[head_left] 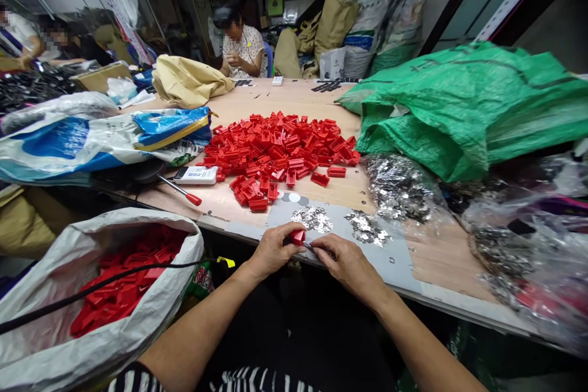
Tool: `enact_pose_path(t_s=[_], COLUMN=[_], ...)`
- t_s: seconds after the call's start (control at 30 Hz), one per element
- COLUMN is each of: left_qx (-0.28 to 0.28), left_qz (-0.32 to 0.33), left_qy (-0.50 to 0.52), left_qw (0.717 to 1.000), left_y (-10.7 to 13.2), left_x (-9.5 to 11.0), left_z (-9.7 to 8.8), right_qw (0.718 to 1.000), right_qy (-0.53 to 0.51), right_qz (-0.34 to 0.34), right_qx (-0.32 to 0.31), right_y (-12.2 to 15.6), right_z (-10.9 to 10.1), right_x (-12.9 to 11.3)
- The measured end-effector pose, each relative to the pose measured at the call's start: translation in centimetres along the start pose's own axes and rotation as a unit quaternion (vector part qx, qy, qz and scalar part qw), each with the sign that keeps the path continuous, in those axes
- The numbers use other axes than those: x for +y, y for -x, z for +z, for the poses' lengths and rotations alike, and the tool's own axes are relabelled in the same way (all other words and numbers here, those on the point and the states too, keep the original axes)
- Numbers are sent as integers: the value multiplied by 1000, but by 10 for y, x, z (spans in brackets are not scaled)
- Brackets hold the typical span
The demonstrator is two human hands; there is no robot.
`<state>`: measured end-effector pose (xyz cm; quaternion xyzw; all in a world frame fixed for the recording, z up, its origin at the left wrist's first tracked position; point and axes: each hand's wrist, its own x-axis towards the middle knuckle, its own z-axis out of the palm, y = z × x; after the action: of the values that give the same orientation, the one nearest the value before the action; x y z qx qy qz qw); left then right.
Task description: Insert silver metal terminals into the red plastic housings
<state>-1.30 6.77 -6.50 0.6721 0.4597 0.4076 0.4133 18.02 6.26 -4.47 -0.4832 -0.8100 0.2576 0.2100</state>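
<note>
My left hand (pixel 277 251) is closed on a small red plastic housing (pixel 297 237) at the table's front edge. Fingers of my right hand (pixel 340 260) pinch a small thin metal piece (pixel 309 246) against the housing's right side; its exact kind is too small to make out. Just beyond my hands, two little heaps of flat metal pieces, one on the left (pixel 313 218) and one on the right (pixel 366 228), lie on a grey sheet (pixel 340 211). Behind them spreads a large pile of red plastic housings (pixel 280 144).
At lower left stands a white sack (pixel 184 226) with red parts inside. A red-handled tool (pixel 193 198) lies by a white box (pixel 196 176). Green sacking (pixel 459 104) and clear bags of metal pieces (pixel 399 187) cover the right side. Another person (pixel 243 49) sits across the table.
</note>
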Motion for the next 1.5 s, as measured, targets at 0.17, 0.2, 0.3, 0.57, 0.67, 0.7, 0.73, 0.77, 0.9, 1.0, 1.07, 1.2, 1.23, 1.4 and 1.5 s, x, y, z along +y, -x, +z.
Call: enact_pose_path(t_s=[0.17, 0.2, 0.3, 0.57, 0.67, 0.7, 0.73, 0.77, 0.9, 1.0, 1.07, 1.2, 1.23, 1.4, 1.5], left_qx=[9, 8, 0, 1, 7, 9, 12, 16, 16, 13, 25, 60, 68, 103, 94], left_qz=[-14, -11, 3, 8, 3, 2, 1, 0, 1, 2, -4, -16, -17, -46, -104], left_qy=[22, 21, 4, -6, 2, 4, 6, 7, -6, -15, -14, 6, 15, 175, 374], left_qw=[1000, 1000, 1000, 1000, 1000, 1000, 1000, 1000, 1000, 1000, 1000, 998, 997, 978, 917], left_y=[-2, -2, -2, 0, 1, 1, 1, 1, 1, 2, 5, 16, 19, 28, 34], left_x=[2, 2, 0, -2, -2, -2, -2, -2, -4, -3, 0, 7, 10, 25, 35], left_z=[-1, -1, -1, 1, 2, 2, 3, 3, 5, 6, 6, 5, 4, 2, 3], right_qw=[1000, 1000, 1000, 998, 995, 994, 993, 991, 990, 992, 995, 999, 998, 992, 987], right_qy=[-14, -15, -16, 11, 47, 60, 72, 81, 95, 82, 60, -18, -37, -123, -158], right_qz=[0, -1, 4, 56, 81, 89, 95, 100, 103, 94, 76, 26, 22, 40, 23], right_qx=[-7, -10, -15, -16, -17, -18, -19, -21, -18, -16, -8, 31, 38, 14, -7], right_y=[0, 0, -1, 0, 0, -1, -2, -3, -4, -2, 2, 11, 14, 24, 27], right_z=[0, 0, 0, 4, 8, 10, 11, 12, 11, 10, 11, 13, 13, 8, 3], right_x=[2, 3, 4, -4, -11, -14, -17, -19, -24, -21, -17, -12, -12, -22, -35])
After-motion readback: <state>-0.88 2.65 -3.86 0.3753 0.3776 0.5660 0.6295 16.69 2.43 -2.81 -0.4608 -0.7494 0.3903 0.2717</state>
